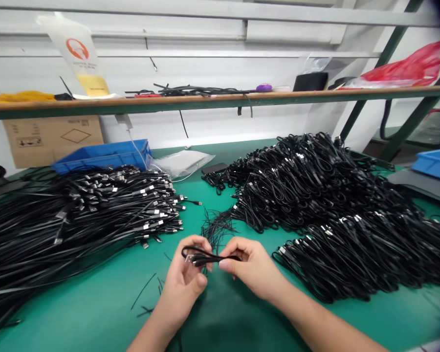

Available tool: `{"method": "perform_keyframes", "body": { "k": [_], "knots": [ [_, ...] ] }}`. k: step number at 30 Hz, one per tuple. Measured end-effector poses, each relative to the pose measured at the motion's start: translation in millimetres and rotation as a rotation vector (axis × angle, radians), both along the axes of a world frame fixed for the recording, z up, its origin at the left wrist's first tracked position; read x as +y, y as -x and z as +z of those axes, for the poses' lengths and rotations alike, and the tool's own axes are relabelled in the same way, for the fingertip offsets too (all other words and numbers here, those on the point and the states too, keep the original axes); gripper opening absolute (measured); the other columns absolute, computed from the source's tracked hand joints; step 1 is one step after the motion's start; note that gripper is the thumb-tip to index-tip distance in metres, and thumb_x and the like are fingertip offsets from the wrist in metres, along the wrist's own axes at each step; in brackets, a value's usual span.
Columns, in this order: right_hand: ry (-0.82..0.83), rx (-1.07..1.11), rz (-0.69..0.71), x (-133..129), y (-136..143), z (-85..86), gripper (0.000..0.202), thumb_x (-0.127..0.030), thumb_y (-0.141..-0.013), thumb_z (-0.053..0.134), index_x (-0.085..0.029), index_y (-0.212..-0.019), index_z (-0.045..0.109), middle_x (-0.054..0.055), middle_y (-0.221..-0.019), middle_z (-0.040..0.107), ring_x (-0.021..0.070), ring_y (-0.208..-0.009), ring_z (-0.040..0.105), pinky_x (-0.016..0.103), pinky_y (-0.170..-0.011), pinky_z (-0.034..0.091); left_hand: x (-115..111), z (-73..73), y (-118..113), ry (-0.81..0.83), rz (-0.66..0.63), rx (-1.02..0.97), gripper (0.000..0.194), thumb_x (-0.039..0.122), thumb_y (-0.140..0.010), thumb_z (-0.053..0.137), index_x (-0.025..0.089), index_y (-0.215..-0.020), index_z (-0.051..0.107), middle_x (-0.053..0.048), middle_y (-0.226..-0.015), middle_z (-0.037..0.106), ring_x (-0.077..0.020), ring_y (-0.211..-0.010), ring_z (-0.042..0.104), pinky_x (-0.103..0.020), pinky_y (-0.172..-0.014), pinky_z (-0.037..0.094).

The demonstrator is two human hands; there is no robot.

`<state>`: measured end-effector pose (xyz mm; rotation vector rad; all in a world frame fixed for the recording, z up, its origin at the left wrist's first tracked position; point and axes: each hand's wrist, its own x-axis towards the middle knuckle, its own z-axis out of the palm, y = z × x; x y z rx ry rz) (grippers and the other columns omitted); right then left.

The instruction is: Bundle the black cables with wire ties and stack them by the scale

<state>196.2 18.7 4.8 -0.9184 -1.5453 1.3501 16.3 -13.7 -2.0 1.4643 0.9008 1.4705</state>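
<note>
Folded black cable [213,259] is up between my two hands, above the green table [106,308], near its front edge. Right hand [255,270]: thumb and index closed in a pinch on the bundle's right part. Left hand [185,276]: half open, fingers curled behind the looped end, thumb standing off below; can't tell if those fingers bear any load. Metal plug shows at the left end. Can't tell whether a tie goes round the middle, fingers and folds hide it.

Risks, my judgement. Main one: the pinch looks like the only sure hold, so if it slackens while my left thumb is off, the folds could spring open, since cable like this tends to push back straight. Loop at the left end stands wide, so it could snag a fingertip and pull the folds uneven. Plug end looks free of any pinch, could slip out of the fold if the bundle gets turned. Pulling too hard on the narrow middle could kink it.

Around me: loose thin black strips [217,226] lie just beyond my hands, thin enough to cling or get caught in the folds. Unfolded cable pile [106,210] on the left, folded bundles [359,254] on the right; the near row sits close to my right forearm, so a careless elbow could drag it out of line
</note>
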Motion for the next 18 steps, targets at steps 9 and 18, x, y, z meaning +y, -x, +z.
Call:
{"method": "perform_keyframes", "body": {
  "k": [9, 18],
  "knots": [
    [-0.69, -0.376, -0.022, -4, -9, -2.0, 0.014, -0.017, -0.096, 0.056, -0.021, -0.101, 0.069, 0.006, -0.089, 0.066, 0.0193, -0.082, 0.063, 0.031, -0.074, 0.053, 7, 13.4, 18, -0.381, 0.11, 0.97, 0.021, 0.017, -0.094, 0.055, 0.026, -0.112, 0.064, -0.006, -0.101, 0.068, -0.023, -0.096, 0.059, -0.036, -0.087, 0.045],
    [-0.652, -0.468, 0.003, 0, -8, -12.5, 0.019, -0.019, -0.096, 0.057, -0.022, -0.111, 0.068, 0.007, -0.097, 0.068, 0.0206, -0.089, 0.065, 0.033, -0.081, 0.054, 8, 6.8, 16, -0.345, 0.104, 1.011, 0.018, 0.016, -0.097, 0.047, 0.022, -0.101, 0.064, -0.005, -0.088, 0.065, -0.0204, -0.082, 0.057, -0.032, -0.074, 0.043]
  ]
}}
